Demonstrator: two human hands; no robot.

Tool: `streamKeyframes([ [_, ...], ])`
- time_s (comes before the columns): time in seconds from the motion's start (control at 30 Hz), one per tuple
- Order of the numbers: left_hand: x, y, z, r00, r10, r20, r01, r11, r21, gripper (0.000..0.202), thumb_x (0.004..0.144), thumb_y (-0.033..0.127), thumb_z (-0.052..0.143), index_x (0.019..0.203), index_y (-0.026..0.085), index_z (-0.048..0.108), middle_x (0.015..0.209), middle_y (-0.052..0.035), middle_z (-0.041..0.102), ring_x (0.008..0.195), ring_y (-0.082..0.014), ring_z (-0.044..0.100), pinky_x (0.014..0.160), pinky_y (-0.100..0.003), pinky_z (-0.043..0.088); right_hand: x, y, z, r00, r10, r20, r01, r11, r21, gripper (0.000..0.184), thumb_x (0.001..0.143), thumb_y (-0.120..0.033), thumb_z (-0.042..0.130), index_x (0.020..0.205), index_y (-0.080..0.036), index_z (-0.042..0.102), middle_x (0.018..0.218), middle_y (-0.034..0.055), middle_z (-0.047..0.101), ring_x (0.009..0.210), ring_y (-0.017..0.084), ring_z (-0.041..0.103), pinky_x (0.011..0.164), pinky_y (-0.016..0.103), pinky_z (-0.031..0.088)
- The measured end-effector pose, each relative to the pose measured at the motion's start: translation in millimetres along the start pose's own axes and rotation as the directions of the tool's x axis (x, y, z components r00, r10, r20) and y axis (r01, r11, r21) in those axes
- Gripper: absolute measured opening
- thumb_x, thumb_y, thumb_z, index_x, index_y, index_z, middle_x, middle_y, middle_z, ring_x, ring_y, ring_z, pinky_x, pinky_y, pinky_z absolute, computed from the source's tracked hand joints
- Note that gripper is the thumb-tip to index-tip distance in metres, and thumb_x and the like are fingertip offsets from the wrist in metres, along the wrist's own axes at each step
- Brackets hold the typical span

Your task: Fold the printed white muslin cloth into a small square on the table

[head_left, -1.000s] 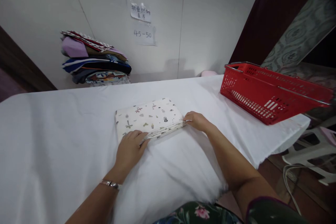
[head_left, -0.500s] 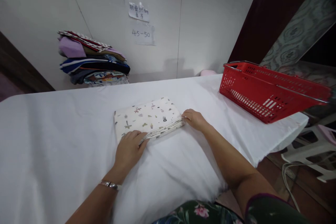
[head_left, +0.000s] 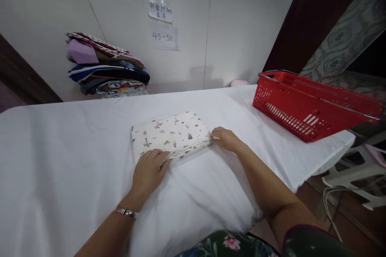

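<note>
A folded white cloth with small printed figures (head_left: 169,133) lies flat in the middle of the white-covered table (head_left: 60,160). My left hand (head_left: 148,172) rests at the cloth's near left corner, fingers curled onto its edge. My right hand (head_left: 226,139) pinches the near right corner of the folded layers. A bracelet sits on my left wrist.
A stack of folded colourful fabrics (head_left: 105,66) stands at the back left against the wall. A red plastic basket (head_left: 307,104) sits at the table's right end. Two paper notes (head_left: 161,24) hang on the wall. White plastic furniture (head_left: 352,180) stands on the floor at right.
Both hands stay on the folded cloth's near corners; only the camera view shifts slightly.
</note>
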State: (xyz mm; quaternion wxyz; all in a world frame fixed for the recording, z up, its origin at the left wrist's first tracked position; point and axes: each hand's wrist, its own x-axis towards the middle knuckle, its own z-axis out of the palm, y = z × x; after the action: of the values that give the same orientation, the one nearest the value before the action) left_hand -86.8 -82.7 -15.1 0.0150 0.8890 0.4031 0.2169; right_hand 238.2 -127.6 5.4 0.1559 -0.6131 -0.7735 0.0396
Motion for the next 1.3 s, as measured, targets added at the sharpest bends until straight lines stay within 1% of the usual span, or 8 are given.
streamKeyframes([
  [0.13,-1,0,0.1,1.0,0.003,-0.01,-0.003,1.0,0.002,0.029,0.09,0.038,0.043,0.1,0.022,0.065,0.095,-0.0052,0.063,0.087,-0.0219,0.055,0.077,-0.036,0.043,0,0,-1,1.0,-0.019,0.004,0.019,1.0,0.01,0.019,0.081,-0.018,0.062,0.098,-0.022,0.065,0.109,0.0064,0.064,0.105,0.02,0.055,0.081,0.031,0.047],
  [0.37,0,1,-1.3,1.0,-0.005,-0.019,0.004,1.0,-0.017,0.03,0.089,0.039,0.043,0.1,0.022,0.065,0.094,-0.0055,0.064,0.086,-0.0222,0.056,0.075,-0.037,0.044,0,-1,1,0.999,-0.032,-0.017,0.032,0.999,0.01,0.019,0.083,-0.018,0.058,0.099,-0.023,0.066,0.109,0.0063,0.064,0.105,0.019,0.056,0.081,0.031,0.047],
  [0.57,0,0,-0.1,1.0,0.006,-0.029,-0.007,1.0,-0.023,0.03,0.088,0.039,0.044,0.1,0.022,0.066,0.093,-0.0055,0.064,0.085,-0.0221,0.056,0.076,-0.037,0.044,1,7,5,1.0,0.009,-0.011,-0.008,0.994,0.108,0.023,0.082,-0.016,0.059,0.101,-0.025,0.068,0.108,0.0033,0.065,0.099,0.017,0.06,0.082,0.029,0.046],
  [0.73,0,0,-1.2,1.0,0.002,-0.025,-0.003,1.0,-0.023,0.03,0.088,0.039,0.044,0.099,0.022,0.066,0.093,-0.0054,0.064,0.085,-0.022,0.056,0.075,-0.037,0.044,2,6,3,0.999,0.039,-0.003,-0.038,0.983,0.178,0.023,0.08,-0.013,0.059,0.096,-0.026,0.07,0.101,0.0011,0.067,0.088,0.015,0.062,0.076,0.026,0.046],
  [0.83,0,0,-1.9,1.0,-0.003,-0.022,0.003,1.0,-0.024,0.03,0.088,0.039,0.044,0.098,0.022,0.066,0.094,-0.0052,0.064,0.086,-0.022,0.056,0.075,-0.036,0.044,2,5,2,0.997,0.074,-0.003,-0.07,0.963,0.261,0.021,0.079,-0.015,0.06,0.093,-0.026,0.071,0.097,-0.0001,0.068,0.082,0.014,0.062,0.073,0.025,0.045],
  [0.93,0,1,-1.6,1.0,-0.004,-0.019,0.004,1.0,-0.012,0.029,0.088,0.039,0.044,0.098,0.023,0.066,0.094,-0.0051,0.064,0.086,-0.0219,0.056,0.076,-0.036,0.044,1,6,2,0.996,0.087,0.002,-0.083,0.946,0.314,0.021,0.08,-0.017,0.06,0.094,-0.026,0.071,0.097,0.0,0.068,0.08,0.014,0.062,0.072,0.025,0.045],
  [1.2,0,1,-0.7,1.0,0.001,-0.02,-0.001,1.0,-0.004,0.029,0.089,0.039,0.044,0.099,0.023,0.065,0.094,-0.0052,0.064,0.086,-0.0221,0.056,0.075,-0.036,0.043,1,8,3,0.996,0.09,0.007,-0.088,0.942,0.325,0.022,0.08,-0.016,0.058,0.095,-0.025,0.071,0.098,0.0005,0.068,0.083,0.015,0.063,0.075,0.026,0.045],
  [1.3,0,1,-1.3,1.0,0.004,-0.016,-0.004,1.0,-0.007,0.029,0.088,0.038,0.044,0.099,0.021,0.065,0.093,-0.0055,0.064,0.086,-0.0225,0.056,0.075,-0.036,0.043,1,8,3,0.998,0.066,0.013,-0.067,0.965,0.253,0.022,0.081,-0.017,0.059,0.098,-0.026,0.07,0.102,0.0009,0.067,0.085,0.015,0.062,0.075,0.026,0.046],
])
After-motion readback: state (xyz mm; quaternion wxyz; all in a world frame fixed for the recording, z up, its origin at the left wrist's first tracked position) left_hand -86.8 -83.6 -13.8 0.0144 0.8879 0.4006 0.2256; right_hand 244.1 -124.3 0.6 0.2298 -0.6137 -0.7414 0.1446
